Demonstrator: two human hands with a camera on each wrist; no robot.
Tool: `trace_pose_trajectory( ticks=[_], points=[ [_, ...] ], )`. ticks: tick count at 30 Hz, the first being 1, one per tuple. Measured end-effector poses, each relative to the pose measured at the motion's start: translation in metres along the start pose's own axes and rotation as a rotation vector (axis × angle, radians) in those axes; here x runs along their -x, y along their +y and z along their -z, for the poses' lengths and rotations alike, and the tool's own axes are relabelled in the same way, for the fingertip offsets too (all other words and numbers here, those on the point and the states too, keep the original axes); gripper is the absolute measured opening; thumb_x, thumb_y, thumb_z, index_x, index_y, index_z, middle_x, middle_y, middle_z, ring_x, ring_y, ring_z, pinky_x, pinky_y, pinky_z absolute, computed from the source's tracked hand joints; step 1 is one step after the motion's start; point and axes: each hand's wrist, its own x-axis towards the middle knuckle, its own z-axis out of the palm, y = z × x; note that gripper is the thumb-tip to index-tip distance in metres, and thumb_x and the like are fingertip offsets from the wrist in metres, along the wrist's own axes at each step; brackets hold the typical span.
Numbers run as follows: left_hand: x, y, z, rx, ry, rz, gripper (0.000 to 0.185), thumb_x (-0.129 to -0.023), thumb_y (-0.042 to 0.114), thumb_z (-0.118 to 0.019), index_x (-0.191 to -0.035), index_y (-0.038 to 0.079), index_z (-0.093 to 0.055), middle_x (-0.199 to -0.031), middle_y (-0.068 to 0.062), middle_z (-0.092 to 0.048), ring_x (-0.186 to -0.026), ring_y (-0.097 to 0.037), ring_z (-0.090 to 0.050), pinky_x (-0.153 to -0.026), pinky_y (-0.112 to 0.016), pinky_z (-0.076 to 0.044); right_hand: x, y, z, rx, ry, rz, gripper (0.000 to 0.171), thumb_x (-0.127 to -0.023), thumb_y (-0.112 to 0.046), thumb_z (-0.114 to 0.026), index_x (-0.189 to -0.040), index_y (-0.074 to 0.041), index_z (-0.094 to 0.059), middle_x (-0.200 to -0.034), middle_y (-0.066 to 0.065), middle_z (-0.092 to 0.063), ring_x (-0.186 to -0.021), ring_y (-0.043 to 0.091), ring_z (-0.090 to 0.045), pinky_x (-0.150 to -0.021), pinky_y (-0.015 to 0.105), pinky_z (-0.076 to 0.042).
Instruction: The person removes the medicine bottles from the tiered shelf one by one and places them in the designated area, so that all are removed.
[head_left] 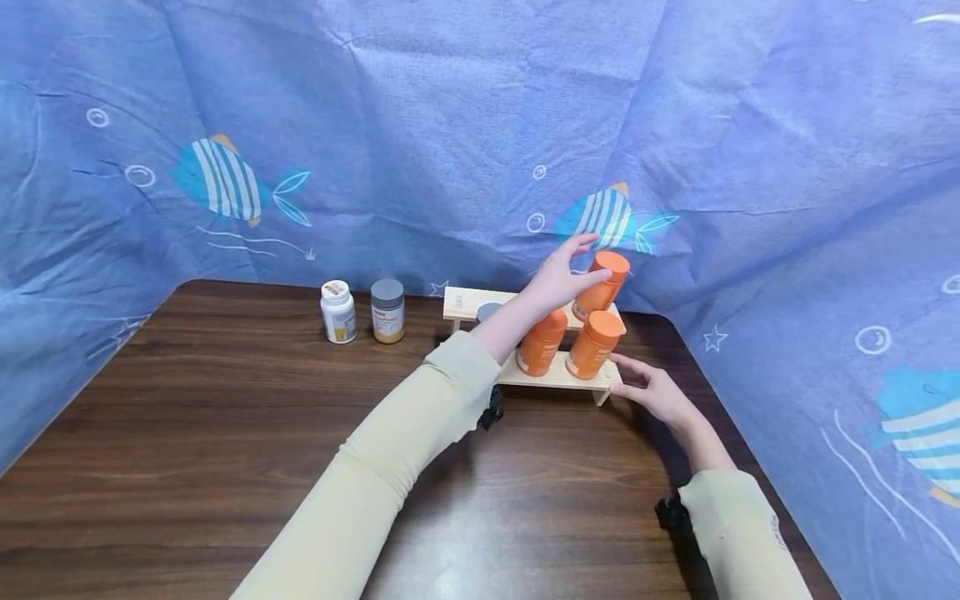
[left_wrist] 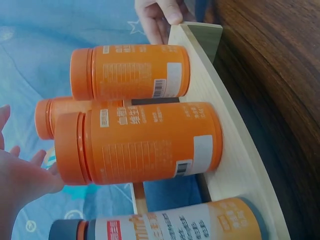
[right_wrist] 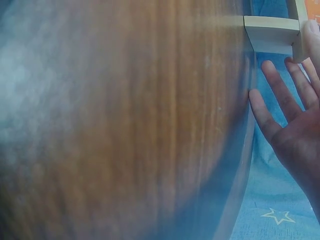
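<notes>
A small two-step wooden rack (head_left: 525, 377) stands at the back of the dark wooden table (head_left: 225, 433). Three orange bottles stand on it: one on the upper step (head_left: 602, 287), two on the lower step (head_left: 542, 342) (head_left: 594, 344). My left hand (head_left: 562, 275) reaches over the rack with its fingers spread, the thumb touching the upper orange bottle near its cap. In the left wrist view that hand (left_wrist: 20, 170) lies flat beside the bottle caps (left_wrist: 67, 147). My right hand (head_left: 648, 387) rests with straight fingers against the rack's right end (right_wrist: 270, 35). A grey-capped bottle (left_wrist: 165, 225) stands on the rack behind my left forearm.
A white bottle (head_left: 338, 312) and an amber bottle with a grey cap (head_left: 387, 311) stand on the table left of the rack. Blue cloth printed with fish (head_left: 450, 125) hangs close behind and along both sides.
</notes>
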Motion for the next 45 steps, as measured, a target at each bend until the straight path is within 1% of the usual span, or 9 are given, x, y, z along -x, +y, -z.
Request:
trace_pose_trajectory(
  ticks=[4, 9, 15, 21, 27, 29, 32, 39, 45],
  points=[
    [-0.006, 0.001, -0.005, -0.034, -0.01, -0.01, 0.065, -0.088, 0.034, -0.067, -0.144, 0.023, -0.037, -0.145, -0.005, -0.042, -0.134, -0.014, -0.038, -0.106, -0.039, -0.038, 0.0, 0.0, 0.001, -0.011, -0.004, -0.001, 0.063, -0.085, -0.033, -0.07, -0.14, -0.012, -0.046, -0.141, 0.014, -0.047, -0.123, 0.027, -0.048, -0.093, 0.025, -0.043],
    [-0.014, -0.001, -0.012, -0.065, -0.025, -0.03, 0.063, -0.088, 0.033, -0.066, -0.144, 0.022, -0.038, -0.144, -0.005, -0.043, -0.134, -0.014, -0.038, -0.106, -0.037, -0.037, 0.0, -0.002, 0.002, -0.013, -0.007, 0.01, 0.061, -0.086, -0.029, -0.069, -0.14, -0.011, -0.046, -0.142, 0.013, -0.046, -0.124, 0.027, -0.047, -0.091, 0.019, -0.042],
    [-0.018, -0.003, -0.017, -0.092, -0.033, -0.03, 0.063, -0.088, 0.032, -0.066, -0.143, 0.02, -0.04, -0.144, 0.001, -0.044, -0.134, -0.013, -0.038, -0.106, -0.03, -0.037, 0.007, -0.021, 0.001, -0.008, -0.01, 0.04, 0.058, -0.087, -0.019, -0.069, -0.138, -0.004, -0.046, -0.139, 0.018, -0.048, -0.116, 0.018, -0.053, -0.088, 0.016, -0.043],
    [-0.019, -0.004, -0.017, -0.123, -0.047, -0.045, 0.055, -0.09, 0.028, -0.065, -0.139, 0.016, -0.045, -0.139, -0.001, -0.049, -0.128, -0.013, -0.044, -0.101, -0.022, -0.039, 0.012, -0.036, 0.001, -0.007, -0.016, 0.026, 0.057, -0.088, -0.017, -0.068, -0.138, -0.002, -0.046, -0.139, 0.02, -0.047, -0.116, 0.022, -0.053, -0.089, 0.017, -0.043],
    [-0.021, -0.009, -0.018, -0.12, -0.06, -0.064, 0.044, -0.091, 0.022, -0.064, -0.133, 0.014, -0.053, -0.132, -0.003, -0.056, -0.12, -0.013, -0.05, -0.098, -0.022, -0.041, 0.004, -0.016, 0.001, -0.016, -0.02, 0.015, 0.059, -0.087, -0.019, -0.069, -0.139, -0.006, -0.045, -0.139, 0.018, -0.047, -0.115, 0.022, -0.054, -0.087, 0.014, -0.042],
    [-0.021, -0.012, -0.018, -0.124, -0.051, -0.074, 0.043, -0.091, 0.021, -0.064, -0.132, 0.015, -0.054, -0.132, -0.003, -0.056, -0.12, -0.014, -0.05, -0.098, -0.024, -0.041, 0.0, -0.005, 0.0, -0.021, -0.018, 0.017, 0.06, -0.087, -0.023, -0.069, -0.14, -0.01, -0.046, -0.14, 0.016, -0.047, -0.118, 0.028, -0.052, -0.086, 0.013, -0.042],
    [-0.021, -0.015, -0.019, -0.129, -0.029, -0.081, 0.042, -0.09, 0.019, -0.065, -0.13, 0.017, -0.055, -0.131, -0.002, -0.057, -0.12, -0.016, -0.05, -0.097, -0.024, -0.042, -0.002, 0.004, -0.001, -0.023, -0.015, 0.02, 0.061, -0.086, -0.028, -0.07, -0.14, -0.013, -0.046, -0.141, 0.013, -0.047, -0.119, 0.027, -0.052, -0.087, 0.012, -0.041],
    [-0.019, -0.018, -0.018, -0.116, 0.043, -0.064, 0.035, -0.087, 0.015, -0.069, -0.121, 0.018, -0.062, -0.127, -0.001, -0.058, -0.112, -0.017, -0.055, -0.09, -0.022, -0.046, -0.001, 0.003, -0.001, -0.01, -0.006, 0.003, 0.063, -0.084, -0.034, -0.071, -0.139, -0.014, -0.047, -0.14, 0.012, -0.048, -0.119, 0.024, -0.052, -0.088, 0.015, -0.042],
    [-0.017, -0.019, -0.017, -0.119, 0.112, -0.114, 0.028, -0.083, 0.013, -0.073, -0.11, 0.014, -0.065, -0.119, -0.005, -0.058, -0.103, -0.018, -0.059, -0.089, -0.026, -0.049, -0.002, 0.002, -0.001, -0.007, -0.014, -0.004, 0.063, -0.085, -0.034, -0.07, -0.14, -0.013, -0.046, -0.141, 0.014, -0.047, -0.121, 0.028, -0.05, -0.089, 0.018, -0.042]
  ],
)
